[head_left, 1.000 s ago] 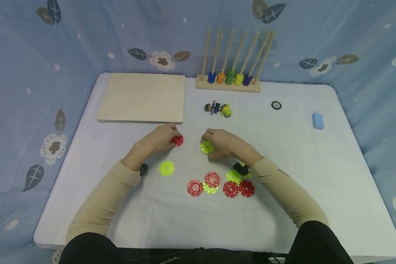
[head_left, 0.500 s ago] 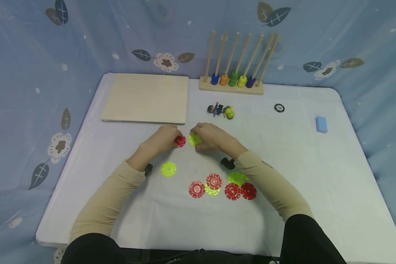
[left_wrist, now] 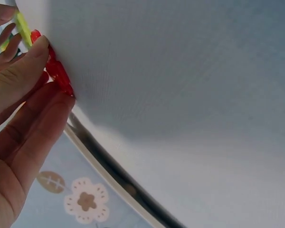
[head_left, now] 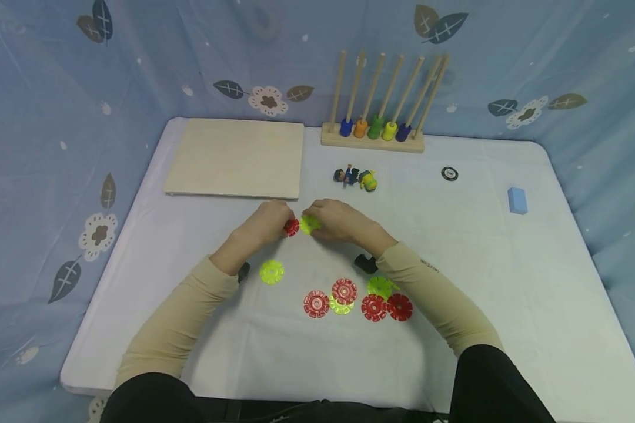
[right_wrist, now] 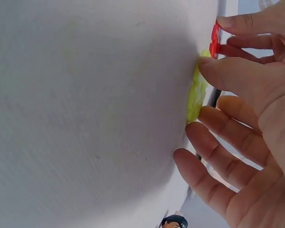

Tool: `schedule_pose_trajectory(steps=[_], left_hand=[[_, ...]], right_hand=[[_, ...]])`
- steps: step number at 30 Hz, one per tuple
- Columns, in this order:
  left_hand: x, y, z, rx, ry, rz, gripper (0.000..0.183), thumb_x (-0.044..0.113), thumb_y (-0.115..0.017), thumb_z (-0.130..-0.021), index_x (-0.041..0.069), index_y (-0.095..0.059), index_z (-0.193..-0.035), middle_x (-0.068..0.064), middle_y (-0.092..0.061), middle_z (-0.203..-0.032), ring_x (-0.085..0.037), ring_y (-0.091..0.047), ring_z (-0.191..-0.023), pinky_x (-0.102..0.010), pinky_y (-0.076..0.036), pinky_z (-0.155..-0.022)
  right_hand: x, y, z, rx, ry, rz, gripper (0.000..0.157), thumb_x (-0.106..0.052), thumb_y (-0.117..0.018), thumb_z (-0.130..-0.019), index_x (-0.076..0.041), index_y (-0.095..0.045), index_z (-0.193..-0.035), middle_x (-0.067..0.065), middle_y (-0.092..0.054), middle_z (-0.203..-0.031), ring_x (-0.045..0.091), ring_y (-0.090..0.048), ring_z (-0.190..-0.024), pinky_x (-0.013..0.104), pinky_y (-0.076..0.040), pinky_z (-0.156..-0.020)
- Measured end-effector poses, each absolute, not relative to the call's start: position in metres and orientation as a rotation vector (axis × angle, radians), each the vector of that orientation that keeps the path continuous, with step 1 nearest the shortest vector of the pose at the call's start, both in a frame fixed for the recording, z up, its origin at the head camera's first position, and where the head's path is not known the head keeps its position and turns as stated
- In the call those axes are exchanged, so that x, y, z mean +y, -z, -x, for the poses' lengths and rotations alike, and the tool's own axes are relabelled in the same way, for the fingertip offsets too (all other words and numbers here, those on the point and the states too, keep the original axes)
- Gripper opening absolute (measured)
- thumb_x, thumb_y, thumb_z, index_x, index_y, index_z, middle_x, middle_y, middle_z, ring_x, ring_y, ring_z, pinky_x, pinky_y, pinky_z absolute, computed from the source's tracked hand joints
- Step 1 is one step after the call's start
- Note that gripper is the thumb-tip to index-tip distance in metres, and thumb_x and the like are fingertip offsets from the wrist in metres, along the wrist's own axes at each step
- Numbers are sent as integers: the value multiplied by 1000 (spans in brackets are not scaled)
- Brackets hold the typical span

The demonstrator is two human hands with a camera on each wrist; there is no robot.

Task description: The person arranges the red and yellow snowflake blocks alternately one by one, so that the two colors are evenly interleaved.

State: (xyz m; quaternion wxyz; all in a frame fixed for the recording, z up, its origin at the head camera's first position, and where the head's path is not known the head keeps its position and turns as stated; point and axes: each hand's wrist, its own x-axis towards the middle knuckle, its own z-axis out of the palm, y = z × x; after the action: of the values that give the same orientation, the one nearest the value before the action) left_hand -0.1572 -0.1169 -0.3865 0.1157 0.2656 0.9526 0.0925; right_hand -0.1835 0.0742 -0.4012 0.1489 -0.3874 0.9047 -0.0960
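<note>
My left hand (head_left: pixel 267 222) pinches a red flower-shaped disc (left_wrist: pixel 60 76) between thumb and fingers. Facing it, my right hand (head_left: pixel 340 221) pinches a yellow-green flower-shaped disc (right_wrist: pixel 196 92), thumb on one face and fingertips on the other. The two discs meet nearly edge to edge just in front of the board. Another yellow-green disc (head_left: pixel 271 272) lies flat below the left hand. Nearer the front are several loose red discs (head_left: pixel 316 304), some overlapping yellow-green ones (head_left: pixel 380 286) beside the right sleeve.
A pale wooden board (head_left: pixel 238 157) lies at the back left. Behind stands a peg rack (head_left: pixel 373 141) with coloured beads. Two small toy figures (head_left: pixel 356 178) lie beyond the right hand. A black round chip (head_left: pixel 449 173) and a blue block (head_left: pixel 517 200) are on the right.
My right hand has moved left with the yellow-green disc, bringing it up to the red disc. The left hand keeps its hold and has hardly moved.
</note>
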Motion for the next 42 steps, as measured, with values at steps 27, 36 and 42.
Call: schedule_pose_trajectory(steps=[27, 36, 42], left_hand=[[-113, 389, 162, 2754, -310, -647, 21, 2, -79, -76, -1, -70, -95, -12, -68, -86, -24, -60, -81, -35, -50, -76], [-112, 386, 164, 2730, -308, -648, 20, -1, -77, -76, -2, -69, -94, -12, -68, -85, -25, -60, -83, -36, -51, -77], [-112, 387, 165, 2717, -313, -644, 21, -1, -77, -76, -2, -69, -96, -12, -68, -87, -25, -61, -83, -35, -51, -78]], right_hand=[[230, 395, 118, 2648, 353, 859, 37, -27, -78, -80, -19, -70, -115, -1, -69, -112, 19, -65, -100, 41, -54, -88], [234, 391, 85, 2576, 328, 1035, 37, -31, -88, -67, -21, -74, -100, -8, -67, -101, 11, -63, -86, 33, -54, -78], [228, 392, 69, 2520, 345, 1133, 35, -38, -89, -63, -19, -72, -87, -12, -64, -81, 1, -51, -69, 24, -48, -67]])
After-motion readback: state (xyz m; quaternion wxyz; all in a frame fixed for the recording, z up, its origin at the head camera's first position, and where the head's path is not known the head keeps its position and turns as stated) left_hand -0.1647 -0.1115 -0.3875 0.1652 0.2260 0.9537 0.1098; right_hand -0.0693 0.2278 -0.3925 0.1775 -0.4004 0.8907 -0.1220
